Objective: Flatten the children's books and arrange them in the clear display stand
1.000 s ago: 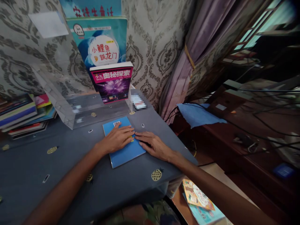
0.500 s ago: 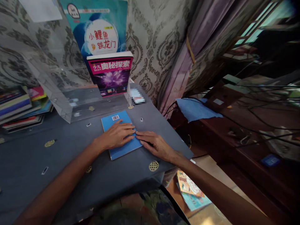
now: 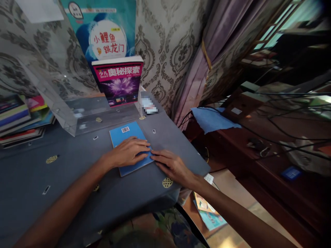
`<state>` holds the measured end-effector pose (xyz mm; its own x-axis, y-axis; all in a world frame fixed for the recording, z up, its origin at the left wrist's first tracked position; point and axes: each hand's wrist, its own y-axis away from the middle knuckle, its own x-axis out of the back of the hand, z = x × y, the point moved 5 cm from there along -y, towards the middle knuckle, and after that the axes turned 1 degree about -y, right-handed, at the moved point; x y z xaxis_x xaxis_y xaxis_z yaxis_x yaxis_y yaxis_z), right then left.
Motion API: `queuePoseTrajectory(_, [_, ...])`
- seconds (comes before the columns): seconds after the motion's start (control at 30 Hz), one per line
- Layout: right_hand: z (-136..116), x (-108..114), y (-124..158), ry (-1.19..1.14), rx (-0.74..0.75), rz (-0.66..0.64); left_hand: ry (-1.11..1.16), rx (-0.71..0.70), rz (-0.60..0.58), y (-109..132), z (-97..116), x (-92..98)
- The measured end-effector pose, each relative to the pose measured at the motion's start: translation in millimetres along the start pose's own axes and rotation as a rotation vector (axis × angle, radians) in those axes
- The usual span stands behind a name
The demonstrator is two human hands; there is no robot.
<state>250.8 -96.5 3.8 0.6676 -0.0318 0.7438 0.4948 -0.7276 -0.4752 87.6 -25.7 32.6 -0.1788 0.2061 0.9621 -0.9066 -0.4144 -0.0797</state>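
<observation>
The blue book [image 3: 116, 136] lies flat on the grey-covered table [image 3: 77, 155], directly beneath and between the person's hands. Its long axis runs from far to near, its near end angled a little to the right, and its right edge falls where the two hands meet. It is thin, plain blue where it shows, with a white barcode [image 3: 125, 129] near its far edge; the covered part cannot be read.

The left hand [image 3: 131, 151] is the nearer to its middle: palm down, fingers spread loosely across the cover, pressing or resting without gripping. The right hand [image 3: 172, 165] reaches in from the right, fingertips at the book's right edge, close to the left fingers. Whether it pinches that edge cannot be told, as its underside is hidden.

Beyond the book's far edge, just apart from it, stands a clear stand [image 3: 108, 117] holding a magenta-and-black book [image 3: 119, 84] upright, with a taller teal book [image 3: 108, 38] behind. A stack of books [image 3: 18, 117] sits at far left.
</observation>
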Motion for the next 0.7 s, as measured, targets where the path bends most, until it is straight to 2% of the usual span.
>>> queuePoseTrajectory(0.27, [7.1, -4.0, -13.5, 0.014, 0.031, 0.021, -0.009, 0.044, 0.046, 1.1, -9.9, 0.8])
queuePoseTrajectory(0.53, [7.0, -8.1, -31.4, 0.043, 0.084, 0.026, -0.019, 0.092, 0.036, 2.4, -22.1, 6.7])
queuePoseTrajectory(0.7, [2.1, -8.8, -30.2, 0.078, 0.089, 0.020, -0.033, 0.083, 0.001, 3.4, -22.6, 7.1])
